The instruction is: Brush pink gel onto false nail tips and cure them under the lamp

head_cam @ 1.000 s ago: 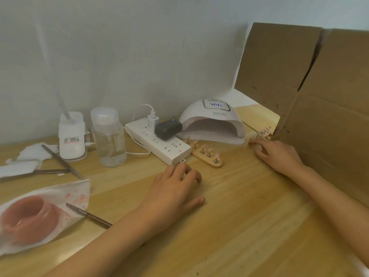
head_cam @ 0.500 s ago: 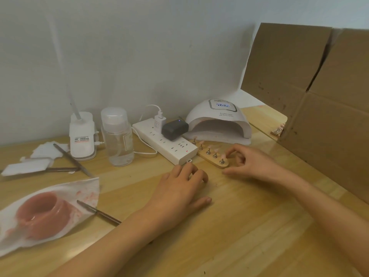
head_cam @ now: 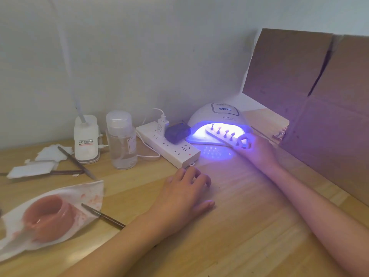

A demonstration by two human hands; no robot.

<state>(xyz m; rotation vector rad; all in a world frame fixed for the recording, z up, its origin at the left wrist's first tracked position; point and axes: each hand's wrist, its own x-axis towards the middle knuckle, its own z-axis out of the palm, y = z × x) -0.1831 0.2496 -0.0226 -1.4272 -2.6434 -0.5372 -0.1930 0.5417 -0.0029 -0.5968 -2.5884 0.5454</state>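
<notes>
The white curing lamp (head_cam: 223,113) stands at the back of the wooden table, lit violet inside. A wooden strip (head_cam: 217,134) carrying several nail tips on pegs lies partly inside the lamp's mouth. My right hand (head_cam: 257,149) pinches the strip's near end at the lamp's right side. My left hand (head_cam: 187,192) rests flat on the table in front of the power strip, holding nothing. The pot of pink gel (head_cam: 48,216) sits on a stained tissue (head_cam: 87,194) at the near left, with a thin brush (head_cam: 102,216) lying beside it.
A white power strip (head_cam: 167,148) with plugs lies left of the lamp. A clear bottle (head_cam: 121,140) and a white dispenser (head_cam: 86,138) stand behind, near pads and tools (head_cam: 77,162). Brown cardboard (head_cam: 319,108) walls off the right side. Another nail strip (head_cam: 280,133) lies by the cardboard.
My right hand came from the cardboard side, took the strip of nail tips and slid it into the lamp, which has lit up violet. My left hand stayed put.
</notes>
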